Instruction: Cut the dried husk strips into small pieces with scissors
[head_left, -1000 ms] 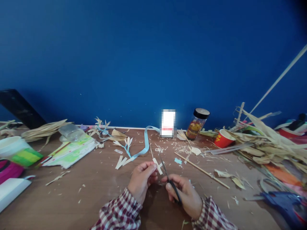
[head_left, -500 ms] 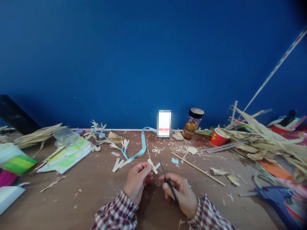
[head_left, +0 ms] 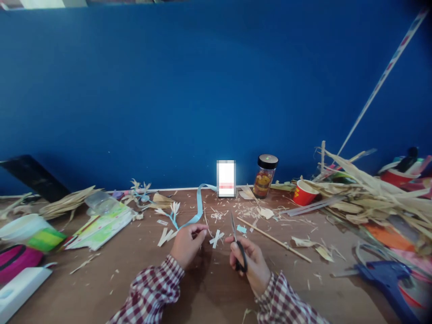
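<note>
My left hand [head_left: 189,245] is just above the table, thumb and fingers pinched together; I cannot make out anything between them. Just right of its fingertips, short pale strips [head_left: 216,239] lie crossed on the table. My right hand [head_left: 250,261] grips a pair of scissors [head_left: 240,255] by the dark handles, the blades pointing away and upward. Beyond my left hand lie more pale strips [head_left: 165,237] and a small flower of pale petals [head_left: 174,210] on a blue stem. A light blue ribbon [head_left: 199,207] curls behind it.
A jar with a black lid [head_left: 265,177] stands near the blue wall. A thin stick [head_left: 275,239] and scraps lie right of centre. Farther right are a red paper cup [head_left: 304,193], dried husks [head_left: 378,198] and a blue glue gun [head_left: 383,272]. A white box-like object [head_left: 25,292] sits at left.
My left hand has drawn back left, away from the crossed strips, which now lie apart from its fingertips. The scissors have turned more upright in my right hand. The camera view has shifted.
</note>
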